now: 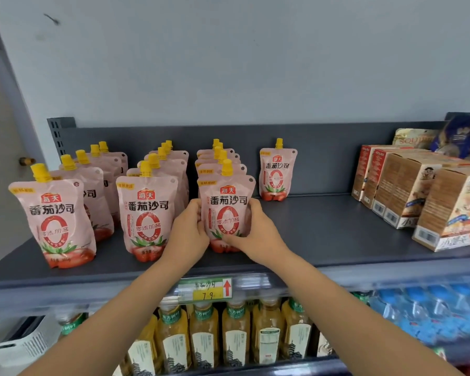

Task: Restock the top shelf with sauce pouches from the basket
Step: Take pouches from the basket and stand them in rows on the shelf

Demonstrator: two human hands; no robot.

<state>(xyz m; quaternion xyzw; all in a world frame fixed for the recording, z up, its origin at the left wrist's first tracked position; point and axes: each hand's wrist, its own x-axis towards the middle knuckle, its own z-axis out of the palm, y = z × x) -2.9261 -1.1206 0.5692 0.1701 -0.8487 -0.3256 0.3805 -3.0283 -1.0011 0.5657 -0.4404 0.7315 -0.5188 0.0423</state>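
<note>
Pink soft-plastic sauce pouch with a yellow screw spout [228, 210] is stood upright at the front of the third row, base on the dark grey metal top shelf [323, 232]. It is grasped from both sides: left hand [190, 229] is curled round its left edge, right hand [257, 232] round its right edge and lower corner.

The two-sided hold is judged to be for squaring and steadying, as a soft pouch is likely to slump if let go crooked. The label is faced outward, roughly level with the front of the neighbouring row of like pouches [147, 215].

Room: the gap to that row is narrow and taken up by the left hand, so a straight pull-back is advised. To the right, one lone pink pouch [277, 172] is set at the back wall, with bare shelf in front of it, judged the place for further stock. That bay is bounded on the right by brown printed cardboard boxes [407, 196].

Edge: some bare shelf is left between the held pouch and the front lip, where a yellow-and-green price ticket [205, 290] is fixed.

Basket not in view
</note>
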